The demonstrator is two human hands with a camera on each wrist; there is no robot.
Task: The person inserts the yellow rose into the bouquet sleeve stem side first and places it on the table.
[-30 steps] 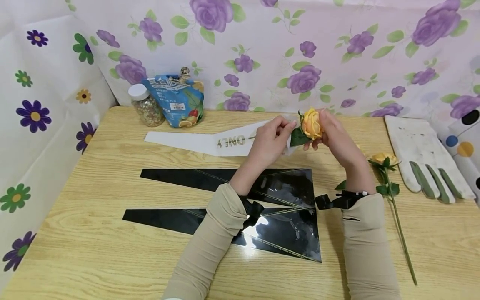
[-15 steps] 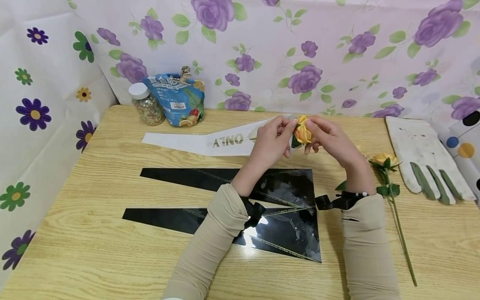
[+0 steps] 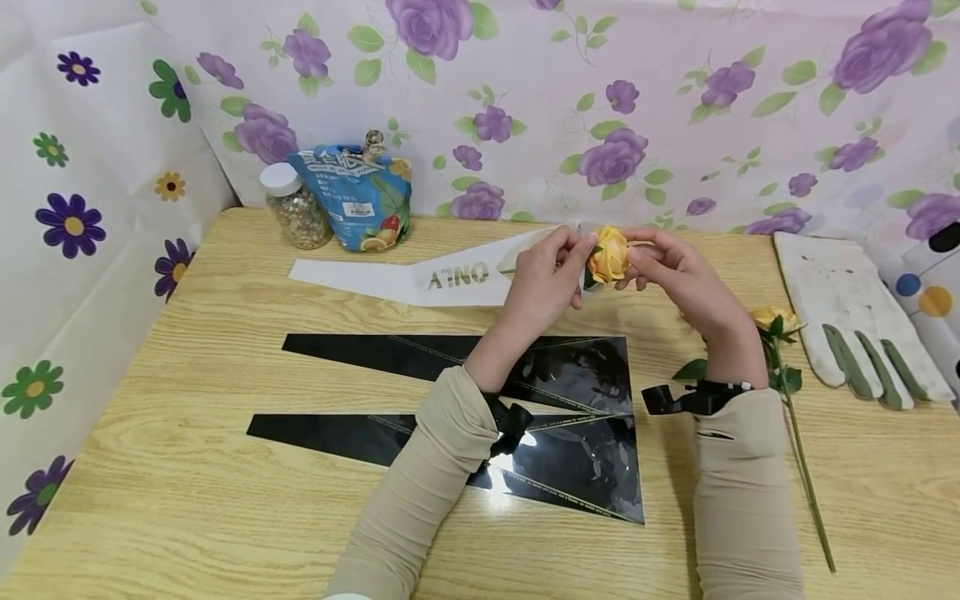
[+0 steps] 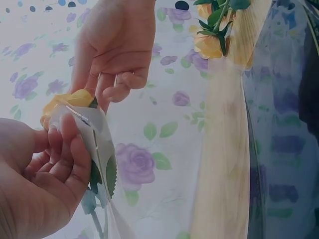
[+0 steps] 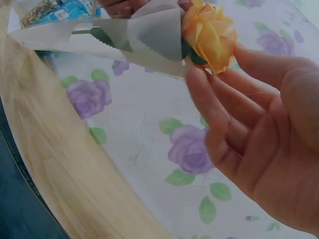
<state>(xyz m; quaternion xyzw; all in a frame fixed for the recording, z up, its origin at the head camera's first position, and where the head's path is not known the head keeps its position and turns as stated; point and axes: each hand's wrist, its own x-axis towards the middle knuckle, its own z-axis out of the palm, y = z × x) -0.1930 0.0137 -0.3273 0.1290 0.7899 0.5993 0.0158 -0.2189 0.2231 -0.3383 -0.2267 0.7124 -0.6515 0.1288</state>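
A yellow artificial rose lies in a white flower sleeve marked "ONLY", its bloom sticking out of the wide end. My left hand pinches the sleeve near its mouth, just below the bloom. In the right wrist view the rose's stem and leaves show through the sleeve. My right hand holds the bloom lightly, thumb at one side of the petals and fingers at the other. The left wrist view shows the left hand gripping the sleeve's edge.
Two black flower sleeves lie flat on the wooden table. Another yellow rose rests at the right, partly behind the right arm. Work gloves lie farther right. A jar and a blue pouch stand at the back left.
My right hand first closed in on the bloom, then shifted a little right, still at the petals. The left hand has kept its hold on the sleeve; the bloom has turned slightly.
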